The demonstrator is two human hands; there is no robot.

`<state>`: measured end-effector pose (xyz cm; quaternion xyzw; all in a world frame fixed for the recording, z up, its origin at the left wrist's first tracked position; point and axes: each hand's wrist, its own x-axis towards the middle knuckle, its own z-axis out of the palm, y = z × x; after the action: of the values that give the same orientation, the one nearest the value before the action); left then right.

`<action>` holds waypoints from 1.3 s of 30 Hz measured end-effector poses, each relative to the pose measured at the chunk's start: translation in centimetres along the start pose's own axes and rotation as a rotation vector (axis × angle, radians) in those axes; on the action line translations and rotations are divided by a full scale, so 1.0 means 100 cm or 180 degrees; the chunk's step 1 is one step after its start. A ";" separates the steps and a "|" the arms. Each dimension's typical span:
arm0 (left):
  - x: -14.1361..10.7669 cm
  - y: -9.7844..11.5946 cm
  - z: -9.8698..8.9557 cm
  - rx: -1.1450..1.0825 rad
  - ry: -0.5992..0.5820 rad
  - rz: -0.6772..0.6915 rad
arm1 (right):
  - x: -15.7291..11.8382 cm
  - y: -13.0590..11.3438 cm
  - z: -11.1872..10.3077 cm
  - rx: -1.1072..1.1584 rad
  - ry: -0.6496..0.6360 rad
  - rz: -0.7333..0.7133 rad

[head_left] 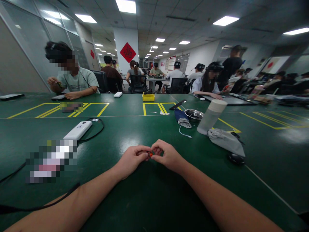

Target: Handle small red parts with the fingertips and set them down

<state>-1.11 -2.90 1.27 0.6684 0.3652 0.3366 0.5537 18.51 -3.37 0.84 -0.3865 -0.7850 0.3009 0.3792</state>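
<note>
Close together over the green table (108, 199), my two hands meet at a small orange-red object (151, 154). My left hand (132, 159) pinches at its left side, thumb and forefinger pressed together. From the right, my right hand (167, 156) is closed on the same object with curled fingers and thumb. Most of the object is covered by the fingertips, and it is too small to name. A dark bit shows beside the orange part.
A white power bank (78, 130) with a black cable lies left. To the right stand a frosted bottle (212, 116), a metal bowl (193, 114), a grey pouch (227, 140) and a black mouse (236, 159). A yellow box (148, 97) sits further back. Other people sit across the table.
</note>
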 end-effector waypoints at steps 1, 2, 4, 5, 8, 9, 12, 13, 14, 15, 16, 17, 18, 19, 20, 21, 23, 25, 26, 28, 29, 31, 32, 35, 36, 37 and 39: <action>0.000 0.001 0.000 -0.0062 -0.0046 0.0047 | 0.000 0.000 0.001 -0.0023 -0.0069 -0.0026; 0.000 0.002 0.001 -0.0159 -0.0092 0.0091 | 0.000 0.000 0.001 -0.0065 -0.0146 -0.0082; -0.001 0.004 0.001 -0.0349 -0.0179 0.0125 | 0.000 0.000 0.002 -0.0181 -0.0275 -0.0231; -0.001 0.004 0.001 -0.0398 -0.0205 0.0115 | 0.000 0.000 0.002 -0.0229 -0.0307 -0.0289; 0.000 0.003 0.002 -0.0372 -0.0209 0.0090 | 0.000 -0.001 0.002 -0.0294 -0.0214 -0.0349; 0.000 0.002 0.002 -0.0350 -0.0201 0.0101 | 0.000 -0.001 0.001 -0.0317 -0.0155 -0.0342; 0.001 -0.003 0.002 -0.0321 -0.0209 0.0132 | 0.000 0.000 0.001 -0.0464 0.0046 -0.0248; 0.002 -0.004 0.002 -0.0308 -0.0212 0.0132 | 0.000 0.000 0.001 -0.0533 0.0085 -0.0191; 0.002 -0.005 0.002 -0.0280 -0.0207 0.0125 | 0.000 0.001 0.002 -0.0608 0.0104 -0.0133; 0.002 -0.006 0.002 -0.0240 -0.0191 0.0116 | 0.000 0.001 0.003 -0.0682 0.0093 -0.0083; 0.003 -0.007 0.002 -0.0200 -0.0169 0.0110 | 0.000 0.001 0.004 -0.0742 0.0056 -0.0045; 0.003 -0.007 0.002 -0.0173 -0.0151 0.0101 | 0.000 0.002 0.005 -0.0785 -0.0004 -0.0025; 0.003 -0.007 0.002 -0.0167 -0.0138 0.0093 | 0.000 0.002 0.006 -0.0808 -0.0061 -0.0020; 0.003 -0.007 0.002 -0.0180 -0.0128 0.0084 | 0.000 0.002 0.006 -0.0804 -0.0115 -0.0023; 0.003 -0.007 0.002 -0.0210 -0.0111 0.0073 | 0.000 0.002 0.007 -0.0774 -0.0151 -0.0027; 0.003 -0.007 0.002 -0.0250 -0.0090 0.0057 | 0.000 0.002 0.007 -0.0719 -0.0172 -0.0025; 0.003 -0.008 0.002 -0.0351 -0.0036 0.0025 | 0.000 0.001 0.006 -0.0541 -0.0198 -0.0015; 0.003 -0.008 0.001 -0.0455 0.0019 0.0007 | -0.001 0.000 0.005 -0.0337 -0.0201 -0.0017; 0.003 -0.008 0.001 -0.0498 0.0037 0.0003 | -0.001 0.000 0.004 -0.0260 -0.0201 -0.0033; 0.003 -0.008 0.000 -0.0562 0.0073 0.0020 | -0.001 -0.002 0.003 -0.0162 -0.0178 -0.0091; 0.003 -0.008 0.000 -0.0580 0.0094 0.0031 | -0.001 -0.002 0.002 -0.0121 -0.0155 -0.0123; 0.002 -0.008 0.000 -0.0629 0.0152 0.0055 | -0.001 -0.004 0.002 -0.0003 -0.0118 -0.0155; 0.002 -0.008 0.000 -0.0672 0.0184 0.0063 | -0.001 -0.004 0.003 0.0082 -0.0098 -0.0151; 0.002 -0.007 0.000 -0.0787 0.0234 0.0070 | 0.000 -0.004 0.005 0.0355 -0.0040 -0.0091; 0.001 -0.007 0.000 -0.0779 0.0228 0.0074 | 0.000 -0.004 0.005 0.0442 -0.0028 -0.0055; 0.001 -0.006 0.001 -0.0734 0.0208 0.0086 | -0.001 -0.003 0.006 0.0547 -0.0016 -0.0004; 0.001 -0.006 0.002 -0.0568 0.0166 0.0132 | -0.001 -0.002 0.008 0.0867 0.0002 0.0156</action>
<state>-0.96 -2.79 0.61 0.6147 0.3342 0.3964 0.5943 17.80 -3.66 0.53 -0.3506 -0.7271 0.4139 0.4209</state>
